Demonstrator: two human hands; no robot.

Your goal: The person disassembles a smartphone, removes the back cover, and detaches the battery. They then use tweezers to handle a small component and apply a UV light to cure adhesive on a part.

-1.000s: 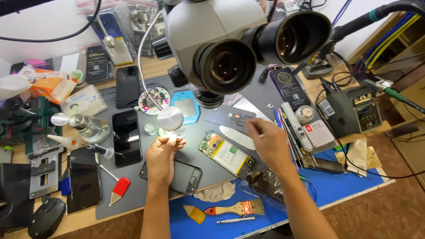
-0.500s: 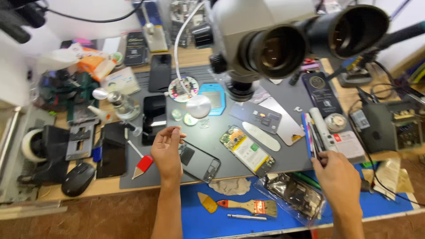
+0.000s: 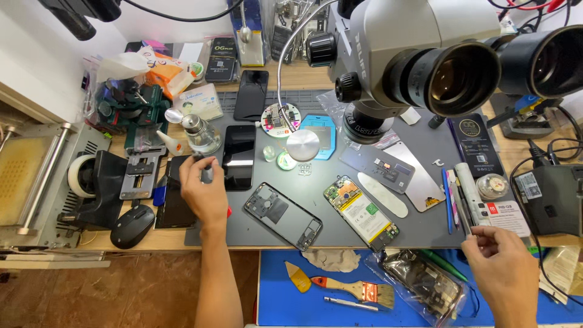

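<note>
My left hand (image 3: 203, 191) is stretched over the grey mat (image 3: 316, 182), left of a black phone (image 3: 240, 157) lying face up and just below a glass dispenser bottle (image 3: 197, 136). Its fingers curl about a small grey object that I cannot identify. My right hand (image 3: 504, 267) is at the mat's near right corner, its fingertips pinched on the end of thin metal tweezers (image 3: 463, 209) beside a row of pens. Between the hands lie a bare phone frame (image 3: 282, 215) and an opened phone with its battery showing (image 3: 361, 212).
A large microscope head (image 3: 419, 54) hangs over the mat's far side. A brush (image 3: 352, 288) and a bagged phone part (image 3: 425, 282) lie on the blue mat. A mouse (image 3: 130, 226), a tape roll (image 3: 79, 176) and a clamp fixture stand at left; a soldering station (image 3: 549, 200) at right.
My left hand has moved left, away from the phone frame, to beside the black phone. My right hand has drawn back from the tool row toward the near edge.
</note>
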